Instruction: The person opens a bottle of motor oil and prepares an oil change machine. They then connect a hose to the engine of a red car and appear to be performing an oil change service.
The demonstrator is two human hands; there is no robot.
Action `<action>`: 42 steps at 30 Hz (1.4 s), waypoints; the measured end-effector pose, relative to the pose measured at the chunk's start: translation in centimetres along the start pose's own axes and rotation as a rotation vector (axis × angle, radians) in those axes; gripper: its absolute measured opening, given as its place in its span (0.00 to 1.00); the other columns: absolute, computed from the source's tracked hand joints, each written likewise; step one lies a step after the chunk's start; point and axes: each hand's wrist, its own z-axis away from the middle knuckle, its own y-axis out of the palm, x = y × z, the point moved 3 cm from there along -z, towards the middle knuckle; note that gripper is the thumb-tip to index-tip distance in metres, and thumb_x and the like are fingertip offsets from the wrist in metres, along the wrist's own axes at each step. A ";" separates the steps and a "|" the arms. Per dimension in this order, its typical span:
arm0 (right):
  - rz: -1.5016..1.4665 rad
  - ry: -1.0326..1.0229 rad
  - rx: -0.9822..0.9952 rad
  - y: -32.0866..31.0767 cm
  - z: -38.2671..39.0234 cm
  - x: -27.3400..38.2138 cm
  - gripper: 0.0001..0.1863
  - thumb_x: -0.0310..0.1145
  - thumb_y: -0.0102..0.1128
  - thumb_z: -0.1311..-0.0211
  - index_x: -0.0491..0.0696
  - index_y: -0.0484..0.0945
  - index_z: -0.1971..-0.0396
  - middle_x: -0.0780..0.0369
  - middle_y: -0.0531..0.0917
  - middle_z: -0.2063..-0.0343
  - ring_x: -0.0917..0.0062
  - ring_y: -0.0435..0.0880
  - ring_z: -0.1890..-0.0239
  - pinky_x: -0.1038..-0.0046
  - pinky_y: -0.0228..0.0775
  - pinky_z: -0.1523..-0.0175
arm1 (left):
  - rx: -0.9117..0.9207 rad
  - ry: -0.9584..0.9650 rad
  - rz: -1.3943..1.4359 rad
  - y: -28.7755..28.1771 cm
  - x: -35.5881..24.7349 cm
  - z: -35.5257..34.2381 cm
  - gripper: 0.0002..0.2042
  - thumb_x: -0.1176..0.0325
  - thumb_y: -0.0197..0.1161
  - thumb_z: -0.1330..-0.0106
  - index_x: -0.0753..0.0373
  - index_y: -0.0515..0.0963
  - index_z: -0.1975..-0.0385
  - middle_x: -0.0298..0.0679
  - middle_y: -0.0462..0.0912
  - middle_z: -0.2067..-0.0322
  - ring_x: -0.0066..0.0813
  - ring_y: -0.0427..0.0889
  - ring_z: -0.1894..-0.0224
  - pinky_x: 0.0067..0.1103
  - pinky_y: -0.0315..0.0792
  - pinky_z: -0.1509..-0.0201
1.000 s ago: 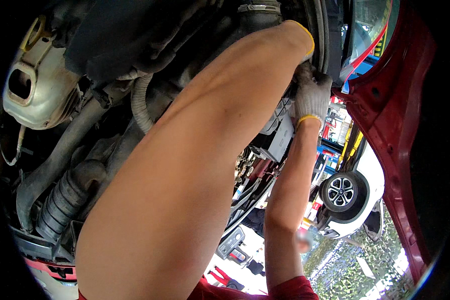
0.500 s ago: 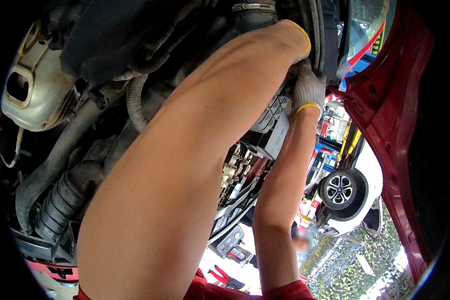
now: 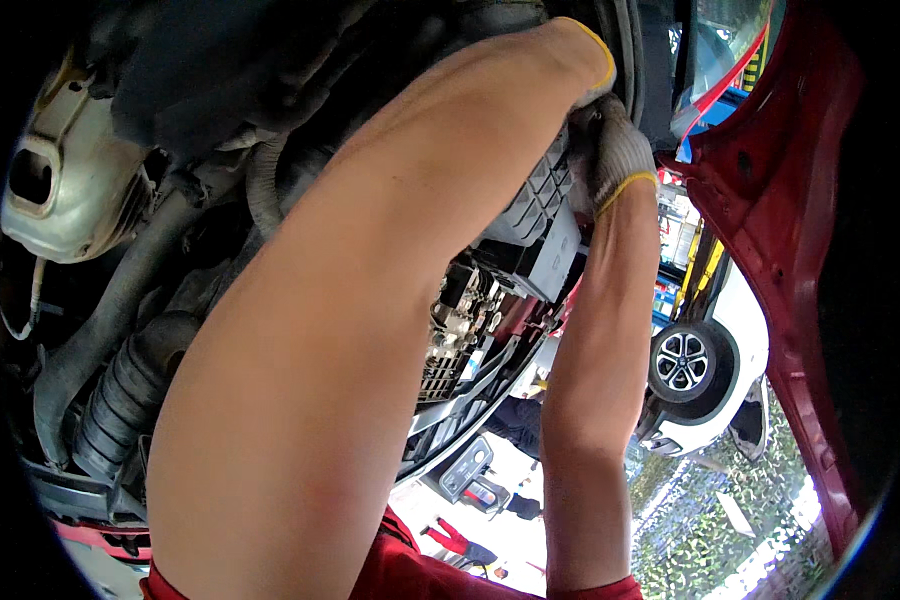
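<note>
My left hand (image 3: 592,92), in a gloved cuff edged yellow, reaches into the engine bay beside a dark hose (image 3: 632,70); its fingers are hidden behind the wrist. Just below it, my right hand (image 3: 622,152) wears a grey knit glove with a yellow edge, its fingers curled round a dark part I cannot make out. Black ribbed plastic housing (image 3: 530,210) sits left of the right hand, and an open box of electrical parts (image 3: 460,325) shows between my forearms.
Pale metal housing (image 3: 75,180), a corrugated intake hose (image 3: 120,400) and pipes fill the left side. A raised red body panel (image 3: 790,300) borders the right. Beyond are a white car with an alloy wheel (image 3: 685,360) and a person in red and dark clothing (image 3: 455,540).
Both hands appear higher in the view. My right wrist has shifted right and its forearm is more upright; the left hand still reaches into the same spot.
</note>
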 end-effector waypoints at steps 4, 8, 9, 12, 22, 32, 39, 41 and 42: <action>-0.080 0.051 -0.084 -2.0 0.1 -2.4 0.24 0.49 0.59 0.23 0.42 0.76 0.44 0.58 0.85 0.57 0.69 0.85 0.64 0.68 0.79 0.65 | 0.256 0.148 -0.031 0.3 -1.4 -2.4 0.32 0.46 0.73 0.33 0.48 0.76 0.30 0.43 0.83 0.37 0.41 0.84 0.40 0.39 0.76 0.36; -0.211 0.140 -0.111 -0.6 2.9 -0.7 0.18 0.49 0.60 0.23 0.48 0.81 0.51 0.65 0.86 0.67 0.79 0.82 0.76 0.76 0.75 0.77 | 0.048 0.102 -0.032 1.4 -1.4 -1.7 0.29 0.50 0.73 0.33 0.50 0.79 0.33 0.42 0.85 0.39 0.41 0.85 0.41 0.39 0.78 0.38; -0.218 0.118 -0.051 -1.3 2.7 -1.0 0.20 0.50 0.60 0.23 0.48 0.80 0.47 0.63 0.86 0.64 0.77 0.83 0.73 0.74 0.75 0.74 | 0.012 0.095 -0.026 1.8 -1.6 -1.7 0.28 0.51 0.73 0.33 0.50 0.80 0.34 0.42 0.85 0.40 0.41 0.85 0.41 0.39 0.78 0.38; -0.253 0.100 0.111 -2.0 2.4 -1.3 0.24 0.51 0.60 0.22 0.48 0.78 0.39 0.60 0.86 0.60 0.75 0.83 0.67 0.71 0.76 0.69 | -0.048 0.081 -0.027 2.3 -1.6 -2.0 0.26 0.54 0.72 0.34 0.51 0.82 0.36 0.41 0.86 0.41 0.42 0.86 0.42 0.38 0.79 0.40; -0.317 0.196 0.049 -1.9 1.4 -1.4 0.16 0.52 0.58 0.23 0.54 0.79 0.58 0.66 0.84 0.72 0.79 0.82 0.79 0.80 0.71 0.82 | -0.097 0.082 -0.045 2.8 -2.2 -2.4 0.20 0.61 0.72 0.34 0.53 0.87 0.42 0.39 0.89 0.45 0.42 0.88 0.45 0.37 0.82 0.44; -0.238 0.300 0.082 -2.8 2.4 -0.8 0.20 0.57 0.58 0.24 0.54 0.79 0.59 0.66 0.83 0.73 0.80 0.76 0.85 0.83 0.69 0.84 | -0.108 0.142 -0.060 2.8 -2.6 -2.6 0.22 0.60 0.76 0.38 0.56 0.88 0.44 0.42 0.89 0.45 0.42 0.89 0.48 0.35 0.83 0.45; -0.210 0.245 0.044 -2.4 2.2 -0.7 0.19 0.55 0.62 0.27 0.53 0.79 0.57 0.66 0.84 0.71 0.79 0.79 0.82 0.81 0.69 0.84 | -0.214 0.143 0.047 2.9 -1.9 -1.9 0.21 0.57 0.82 0.49 0.60 0.91 0.56 0.49 0.91 0.56 0.47 0.91 0.54 0.36 0.83 0.51; -0.245 0.237 0.015 -2.4 1.8 -1.1 0.18 0.54 0.62 0.27 0.53 0.79 0.57 0.66 0.85 0.71 0.78 0.81 0.80 0.80 0.70 0.84 | -0.157 0.121 0.002 2.2 -2.5 -1.0 0.21 0.60 0.77 0.41 0.59 0.89 0.48 0.45 0.90 0.49 0.44 0.90 0.50 0.35 0.83 0.48; -0.269 0.224 0.009 -2.5 1.7 -1.3 0.17 0.53 0.62 0.26 0.54 0.79 0.57 0.66 0.85 0.71 0.79 0.81 0.80 0.81 0.69 0.84 | -0.126 0.112 -0.020 2.0 -2.8 -0.6 0.21 0.61 0.74 0.37 0.58 0.88 0.44 0.43 0.90 0.45 0.42 0.90 0.47 0.35 0.83 0.46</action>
